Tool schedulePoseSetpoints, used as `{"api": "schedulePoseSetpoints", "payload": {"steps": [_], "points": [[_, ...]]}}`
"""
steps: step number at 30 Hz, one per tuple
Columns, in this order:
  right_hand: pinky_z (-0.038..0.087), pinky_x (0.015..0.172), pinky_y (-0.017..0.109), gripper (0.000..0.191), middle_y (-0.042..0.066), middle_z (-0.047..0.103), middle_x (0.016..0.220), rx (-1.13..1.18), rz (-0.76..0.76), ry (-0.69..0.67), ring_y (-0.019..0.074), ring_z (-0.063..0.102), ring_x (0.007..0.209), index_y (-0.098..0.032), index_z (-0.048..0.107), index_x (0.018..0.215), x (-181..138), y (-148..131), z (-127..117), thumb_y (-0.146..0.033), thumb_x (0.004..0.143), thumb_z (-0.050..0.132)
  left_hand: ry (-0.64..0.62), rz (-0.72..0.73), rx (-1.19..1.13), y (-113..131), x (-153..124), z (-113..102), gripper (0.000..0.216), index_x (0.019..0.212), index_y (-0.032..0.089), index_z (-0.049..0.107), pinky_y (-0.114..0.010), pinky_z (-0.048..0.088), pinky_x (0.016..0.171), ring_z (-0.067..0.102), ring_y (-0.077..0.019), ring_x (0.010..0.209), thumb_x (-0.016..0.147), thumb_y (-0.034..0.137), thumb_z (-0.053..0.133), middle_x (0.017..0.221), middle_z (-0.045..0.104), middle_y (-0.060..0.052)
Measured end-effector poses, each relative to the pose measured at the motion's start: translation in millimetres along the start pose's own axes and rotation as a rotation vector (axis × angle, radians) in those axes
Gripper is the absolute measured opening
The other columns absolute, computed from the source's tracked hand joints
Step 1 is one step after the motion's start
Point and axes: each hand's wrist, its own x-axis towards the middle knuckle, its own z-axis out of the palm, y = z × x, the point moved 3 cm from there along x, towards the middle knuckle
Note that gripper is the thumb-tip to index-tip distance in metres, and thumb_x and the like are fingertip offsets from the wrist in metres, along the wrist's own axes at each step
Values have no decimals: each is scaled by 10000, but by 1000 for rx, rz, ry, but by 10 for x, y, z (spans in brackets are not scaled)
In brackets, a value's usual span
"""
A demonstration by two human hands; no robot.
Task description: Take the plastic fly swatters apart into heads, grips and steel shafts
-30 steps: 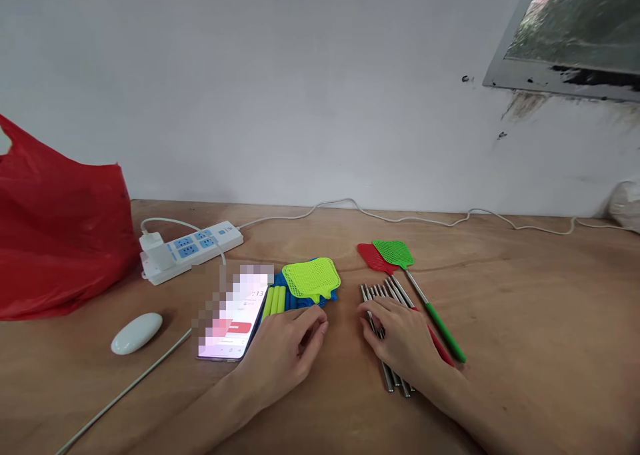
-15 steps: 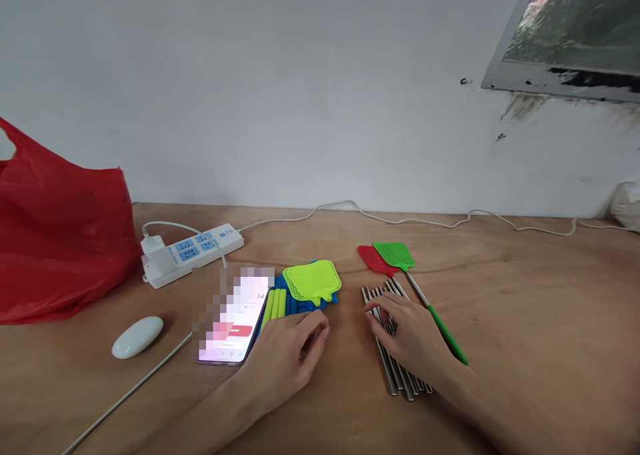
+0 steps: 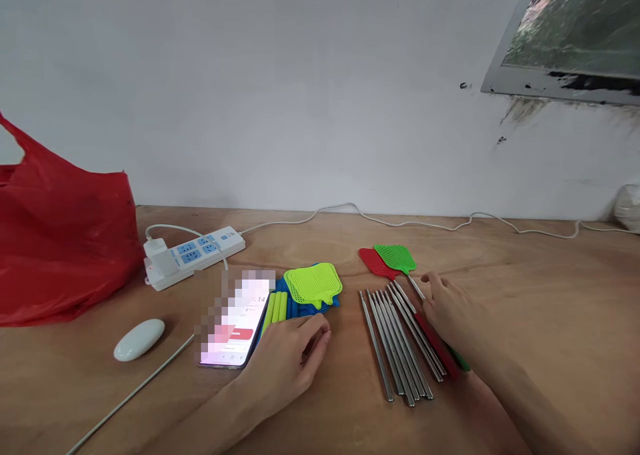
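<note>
My left hand (image 3: 287, 356) rests on the table with loosely curled fingers, thumb near the index finger, nothing visible in it. It covers the lower ends of yellow-green handles (image 3: 276, 308) beside a yellow-green fly swatter head (image 3: 314, 283) lying over blue ones (image 3: 333, 301). On the other side, my right hand (image 3: 453, 311) is over the handle of a green fly swatter (image 3: 396, 257), its fingers bent and slightly apart; contact with the handle is hidden. A red fly swatter (image 3: 376, 263) lies partly under the green one. Several metal rods (image 3: 400, 348) are fanned out left of this hand.
A lit phone (image 3: 240, 321) lies left of my left hand. Farther left are a white mouse (image 3: 139, 339), a power strip (image 3: 200, 253) with a plugged-in charger, and a red plastic bag (image 3: 70, 248). A white cable (image 3: 400, 223) runs along the wall.
My right hand has moved right, off the metal rods, to the green swatter's handle. The rods are more spread, some farther right, and the red handle now shows. My left hand has stayed put.
</note>
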Motion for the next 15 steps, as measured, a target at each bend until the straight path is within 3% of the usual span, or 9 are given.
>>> {"api": "schedulePoseSetpoints", "payload": {"steps": [3, 6, 12, 15], "points": [[311, 567, 303, 285, 87, 707, 781, -9, 44, -123, 274, 683, 676, -176, 598, 1093, -12, 68, 120, -107, 817, 578, -6, 1, 5, 0, -1, 11, 194, 843, 216, 557, -253, 307, 521, 553, -154, 549, 969, 224, 410, 660, 613, 18], [319, 567, 314, 255, 106, 713, 745, -34, 72, -128, 301, 696, 695, -162, 634, 1071, -10, 47, 102, -134, 821, 594, -12, -1, 4, -4, -3, 20, 197, 840, 216, 554, -252, 305, 524, 555, -154, 552, 972, 229, 410, 663, 614, 16], [308, 520, 302, 237, 83, 730, 901, 77, 84, 95, 247, 677, 646, -209, 660, 1075, 52, -140, -229, -161, 893, 515, -12, -8, 7, -13, 2, 10, 193, 845, 218, 555, -252, 299, 525, 544, -151, 556, 975, 224, 411, 651, 596, 24], [337, 524, 293, 228, 53, 715, 936, 184, 13, 199, 224, 671, 663, -227, 644, 1083, 55, -251, -322, -183, 916, 495, 26, 1, -8, -14, -3, -1, 196, 848, 216, 555, -251, 300, 518, 519, -137, 542, 990, 223, 419, 657, 589, 33]]}}
